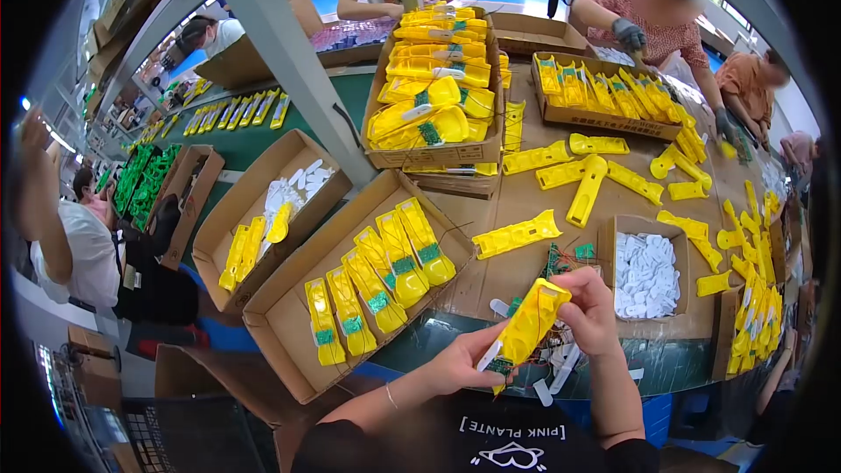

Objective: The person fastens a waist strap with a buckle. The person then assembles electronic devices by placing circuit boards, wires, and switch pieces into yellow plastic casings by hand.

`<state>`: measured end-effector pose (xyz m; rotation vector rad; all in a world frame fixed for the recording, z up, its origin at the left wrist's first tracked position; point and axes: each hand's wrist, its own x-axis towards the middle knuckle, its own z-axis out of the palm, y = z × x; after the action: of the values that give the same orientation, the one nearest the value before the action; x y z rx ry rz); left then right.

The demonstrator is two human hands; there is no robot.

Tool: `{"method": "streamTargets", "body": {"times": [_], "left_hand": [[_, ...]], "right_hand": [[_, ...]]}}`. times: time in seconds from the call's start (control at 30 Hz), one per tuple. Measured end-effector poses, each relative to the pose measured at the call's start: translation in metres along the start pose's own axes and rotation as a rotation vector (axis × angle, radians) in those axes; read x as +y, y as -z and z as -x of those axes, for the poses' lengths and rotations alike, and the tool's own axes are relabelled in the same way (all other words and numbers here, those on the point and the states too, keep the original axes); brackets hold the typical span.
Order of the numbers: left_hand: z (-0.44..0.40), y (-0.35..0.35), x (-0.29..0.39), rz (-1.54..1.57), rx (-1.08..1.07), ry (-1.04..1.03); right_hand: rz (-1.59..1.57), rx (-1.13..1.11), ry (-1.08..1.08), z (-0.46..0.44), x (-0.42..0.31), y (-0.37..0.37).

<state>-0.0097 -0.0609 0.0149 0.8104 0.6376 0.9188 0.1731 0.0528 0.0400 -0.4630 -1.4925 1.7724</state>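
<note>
Between my two hands, in front of my chest, is a yellow plastic shell [534, 320], tilted with its upper end to the right. My left hand [460, 361] grips the lower end, where a small green circuit board [500, 365] and a white strip show. At the upper end, the fingers of my right hand [589, 305] are closed on the shell's edge. Thin wires run near the board. White plastic pieces [565, 368] and tangled wires lie on the table below the shell. Another green circuit board [584, 250] rests just beyond my right hand.
To the left stands a cardboard box [263, 320] with several yellow shells bearing boards. A box of white pieces [646, 273] is at right. Beyond are a heaped box [375, 123], loose yellow shells [587, 188] and a metal post [293, 44]. Co-workers sit around the table.
</note>
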Motion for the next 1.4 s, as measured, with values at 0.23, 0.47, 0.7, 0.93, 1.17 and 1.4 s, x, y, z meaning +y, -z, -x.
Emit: {"method": "streamTargets", "body": {"times": [0.23, 0.47, 0.7, 0.93, 1.17, 1.4], "left_hand": [[0.003, 0.000, -0.003, 0.010, 0.153, 0.000], [0.018, 0.019, 0.017, 0.073, 0.603, -0.224], [0.073, 0.093, 0.014, -0.756, 1.238, -0.189], [0.064, 0.055, 0.041, -1.635, 1.322, -0.448], [-0.014, -0.019, 0.055, -1.948, 0.593, -0.502], [-0.030, -0.009, 0.026, -1.623, 0.159, -0.237]], "right_hand": [[0.139, -0.008, -0.022, -0.012, 0.006, -0.010], [0.673, -0.117, -0.204, -0.066, 0.003, 0.023], [1.558, 0.622, -0.382, -0.138, 0.084, 0.134], [1.189, 0.721, -0.009, -0.125, 0.060, 0.132], [1.191, -0.351, 0.075, -0.024, -0.015, 0.015], [0.987, -0.148, 0.133, 0.019, -0.056, 0.039]]}}
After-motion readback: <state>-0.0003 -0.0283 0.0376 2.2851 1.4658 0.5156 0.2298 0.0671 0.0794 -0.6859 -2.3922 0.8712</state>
